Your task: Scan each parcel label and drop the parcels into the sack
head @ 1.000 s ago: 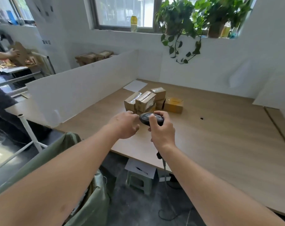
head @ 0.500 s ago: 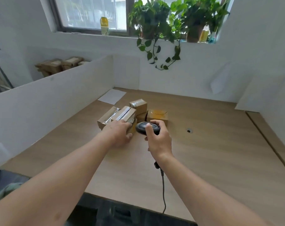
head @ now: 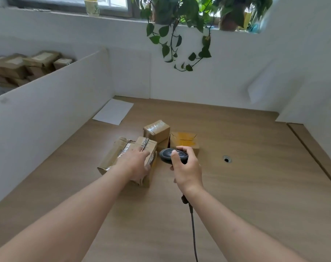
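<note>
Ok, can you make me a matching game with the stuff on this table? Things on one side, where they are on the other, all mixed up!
Things:
1. scanner
2. white paper
3. taped brown parcel
4. yellow-taped parcel

Places:
A. flat on the table near the far left corner
B. under the left hand
C. in the right hand
D. just behind the scanner, at the right of the pile

Pairs: 1-C, 2-A, 3-B, 4-D
</note>
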`<state>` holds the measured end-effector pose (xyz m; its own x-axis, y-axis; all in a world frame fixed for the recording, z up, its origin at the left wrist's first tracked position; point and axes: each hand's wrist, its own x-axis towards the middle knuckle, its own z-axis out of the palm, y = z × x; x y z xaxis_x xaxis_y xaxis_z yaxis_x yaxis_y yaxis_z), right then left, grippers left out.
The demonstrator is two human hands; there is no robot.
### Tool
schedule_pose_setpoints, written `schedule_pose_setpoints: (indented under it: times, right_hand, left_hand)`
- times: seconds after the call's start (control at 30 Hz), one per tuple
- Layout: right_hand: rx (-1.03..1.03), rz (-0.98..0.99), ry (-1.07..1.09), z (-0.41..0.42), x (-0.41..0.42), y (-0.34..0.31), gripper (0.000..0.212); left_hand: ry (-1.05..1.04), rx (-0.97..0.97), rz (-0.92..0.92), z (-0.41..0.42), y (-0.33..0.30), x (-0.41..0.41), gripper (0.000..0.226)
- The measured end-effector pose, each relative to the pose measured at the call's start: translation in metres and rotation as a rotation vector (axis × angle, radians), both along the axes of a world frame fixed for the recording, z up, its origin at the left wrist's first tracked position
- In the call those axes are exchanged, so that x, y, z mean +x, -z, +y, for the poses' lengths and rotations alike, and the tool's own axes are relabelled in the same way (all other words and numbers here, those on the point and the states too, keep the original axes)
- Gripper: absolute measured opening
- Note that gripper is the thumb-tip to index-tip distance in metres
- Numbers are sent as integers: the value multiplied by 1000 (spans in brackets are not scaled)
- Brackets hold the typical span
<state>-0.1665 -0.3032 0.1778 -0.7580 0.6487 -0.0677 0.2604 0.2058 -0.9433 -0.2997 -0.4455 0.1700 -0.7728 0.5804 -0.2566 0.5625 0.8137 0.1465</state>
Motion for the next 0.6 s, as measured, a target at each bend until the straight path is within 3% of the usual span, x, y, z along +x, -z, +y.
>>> schedule_pose_setpoints:
  times: [0.43, 0.6]
  right_hand:
    - [-52, -118, 4, 11, -51, 57, 39]
    - [-75, -126, 13, 17, -54, 59, 39]
  left_hand:
    - [-197, 15, -137, 3, 60, -47, 93]
    - [-291, 214, -247, -1, 64, -56, 91]
